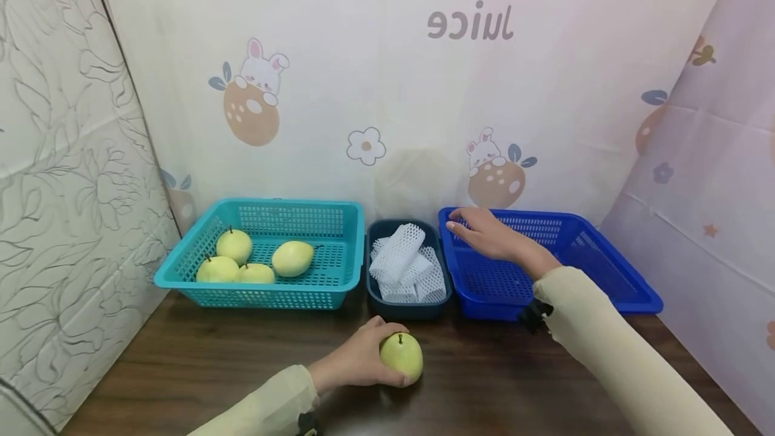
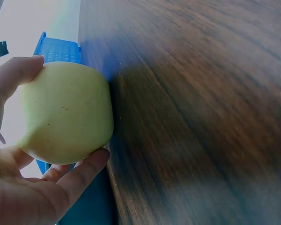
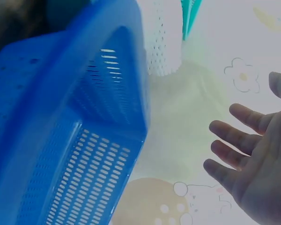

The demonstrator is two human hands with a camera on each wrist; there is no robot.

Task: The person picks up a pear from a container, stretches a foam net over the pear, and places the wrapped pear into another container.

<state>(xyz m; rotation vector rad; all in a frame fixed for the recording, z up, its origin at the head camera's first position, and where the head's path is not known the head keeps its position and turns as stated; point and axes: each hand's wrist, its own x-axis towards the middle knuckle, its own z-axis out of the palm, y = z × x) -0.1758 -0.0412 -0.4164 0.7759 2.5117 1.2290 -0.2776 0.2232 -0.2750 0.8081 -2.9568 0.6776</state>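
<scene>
1 pear, gripped by the left hand; right hand hovering, fingers loose, near the blue basket.

Smooth pear; glossy plastic blue basket; foam-like netting; wood-grain tabletop.

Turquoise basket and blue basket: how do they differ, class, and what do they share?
The turquoise basket holds four pears; no pear shows in the blue basket. The turquoise basket stands left of the small dark bin, the blue basket right of it. In the head view, the right hand overlaps the blue basket; neither hand overlaps the turquoise basket. Both have perforated walls.
</scene>
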